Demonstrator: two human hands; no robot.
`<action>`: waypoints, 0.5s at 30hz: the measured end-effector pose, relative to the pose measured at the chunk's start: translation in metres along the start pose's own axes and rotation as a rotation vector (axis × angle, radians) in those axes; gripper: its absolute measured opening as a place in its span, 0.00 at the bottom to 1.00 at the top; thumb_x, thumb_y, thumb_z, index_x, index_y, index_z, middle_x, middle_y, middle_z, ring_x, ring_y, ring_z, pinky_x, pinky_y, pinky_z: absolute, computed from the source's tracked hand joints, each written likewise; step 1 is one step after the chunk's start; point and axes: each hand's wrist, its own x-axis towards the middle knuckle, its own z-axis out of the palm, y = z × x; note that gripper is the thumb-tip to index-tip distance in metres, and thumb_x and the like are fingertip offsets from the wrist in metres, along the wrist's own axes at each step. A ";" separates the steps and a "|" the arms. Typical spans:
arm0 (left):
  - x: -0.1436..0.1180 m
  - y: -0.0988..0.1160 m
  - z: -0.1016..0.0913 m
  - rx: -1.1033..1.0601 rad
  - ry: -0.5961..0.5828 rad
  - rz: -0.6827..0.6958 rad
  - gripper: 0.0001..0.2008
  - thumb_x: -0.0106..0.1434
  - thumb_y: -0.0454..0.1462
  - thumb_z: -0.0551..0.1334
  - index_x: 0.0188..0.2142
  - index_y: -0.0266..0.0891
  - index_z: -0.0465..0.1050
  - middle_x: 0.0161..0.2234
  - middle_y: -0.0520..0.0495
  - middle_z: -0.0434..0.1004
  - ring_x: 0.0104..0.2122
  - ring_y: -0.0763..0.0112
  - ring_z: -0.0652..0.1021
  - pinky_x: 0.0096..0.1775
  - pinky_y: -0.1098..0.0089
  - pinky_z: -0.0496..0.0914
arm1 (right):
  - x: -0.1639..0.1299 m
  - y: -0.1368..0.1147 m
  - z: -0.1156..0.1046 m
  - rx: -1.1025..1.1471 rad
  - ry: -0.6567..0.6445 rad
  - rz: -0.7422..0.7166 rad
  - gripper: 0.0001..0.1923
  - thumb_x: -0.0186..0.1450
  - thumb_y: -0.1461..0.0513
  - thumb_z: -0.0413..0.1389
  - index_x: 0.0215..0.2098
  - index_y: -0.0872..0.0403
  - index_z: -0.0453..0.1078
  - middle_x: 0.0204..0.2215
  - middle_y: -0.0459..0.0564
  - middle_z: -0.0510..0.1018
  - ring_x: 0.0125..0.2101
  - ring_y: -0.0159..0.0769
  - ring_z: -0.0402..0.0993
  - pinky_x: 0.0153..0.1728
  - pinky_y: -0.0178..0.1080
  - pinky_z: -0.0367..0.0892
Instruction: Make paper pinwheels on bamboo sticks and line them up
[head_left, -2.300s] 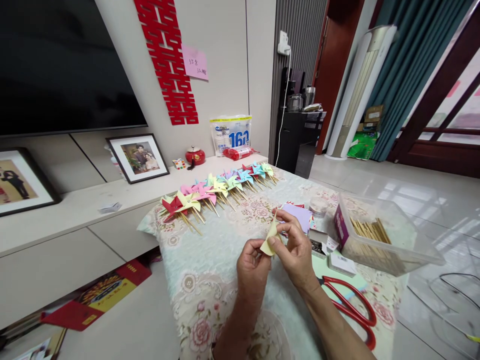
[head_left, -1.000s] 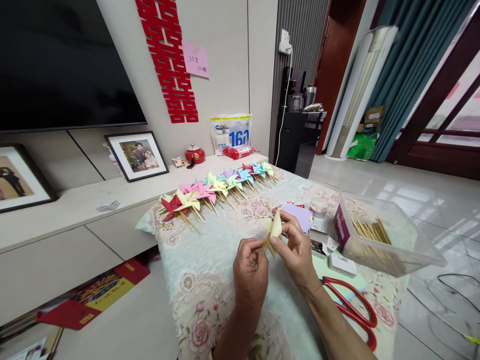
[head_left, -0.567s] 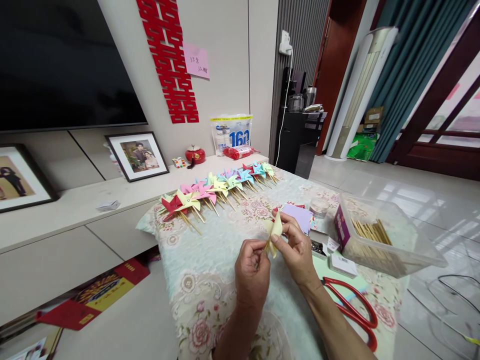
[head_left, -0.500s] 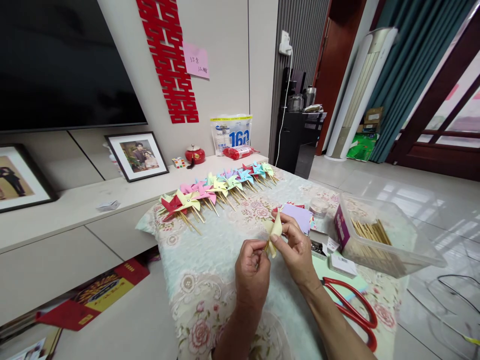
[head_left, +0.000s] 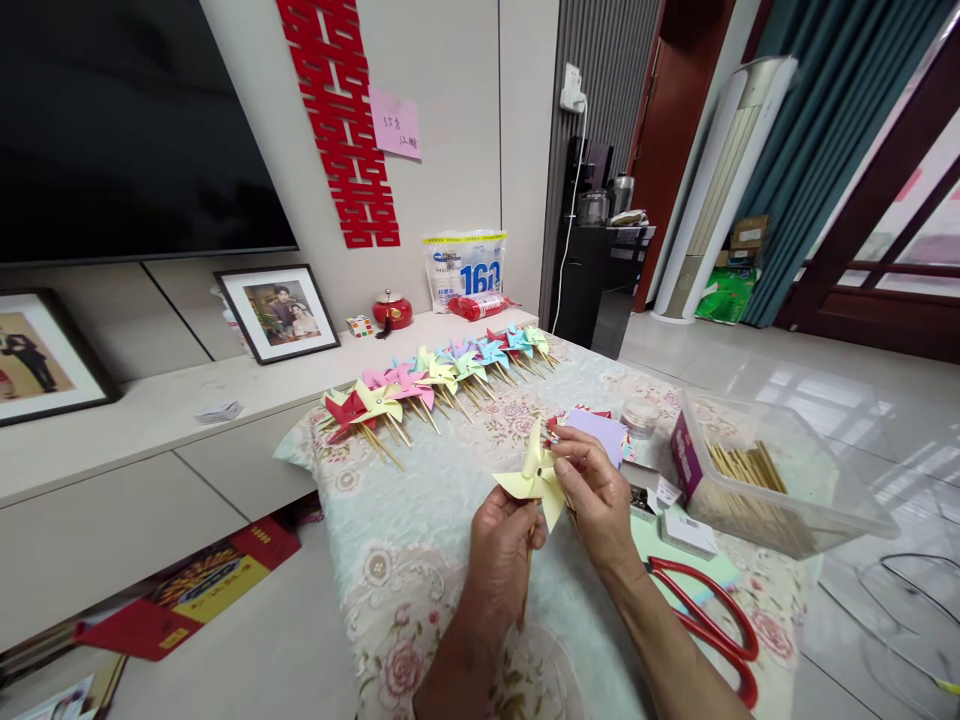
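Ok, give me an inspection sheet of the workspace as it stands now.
Surface: table under a floral cloth.
Job's things: yellow pinwheel on a wooden stick; finished pinwheels in a row at the far edge.
Clutter: red scissors, clear box of sticks, paper squares, small jar.
Grippers: left hand grips the stick; right hand pinches the pinwheel's centre.
Cables: charger cable on the wall; loose cable on the floor.
Surroundings: television, framed photos, air conditioner.

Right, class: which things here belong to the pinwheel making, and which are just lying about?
In use: yellow pinwheel on its stick, held by left hand and right hand; finished pinwheels; box of sticks; paper squares; scissors.

Lying about: framed photo; red pot; television.
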 end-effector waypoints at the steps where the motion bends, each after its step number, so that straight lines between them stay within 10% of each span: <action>1: -0.001 0.001 0.000 0.000 -0.008 -0.011 0.18 0.44 0.33 0.72 0.38 0.34 0.75 0.29 0.51 0.73 0.23 0.79 0.66 0.23 0.76 0.58 | 0.000 0.001 0.000 -0.003 0.004 0.007 0.07 0.67 0.57 0.58 0.39 0.50 0.75 0.52 0.55 0.75 0.54 0.48 0.71 0.50 0.50 0.67; 15: 0.006 -0.018 -0.012 0.184 -0.093 0.078 0.09 0.49 0.32 0.66 0.32 0.37 0.72 0.25 0.54 0.71 0.20 0.80 0.63 0.22 0.75 0.56 | 0.004 0.002 -0.002 -0.206 -0.024 0.029 0.10 0.63 0.56 0.60 0.26 0.51 0.69 0.47 0.57 0.76 0.52 0.51 0.71 0.52 0.53 0.62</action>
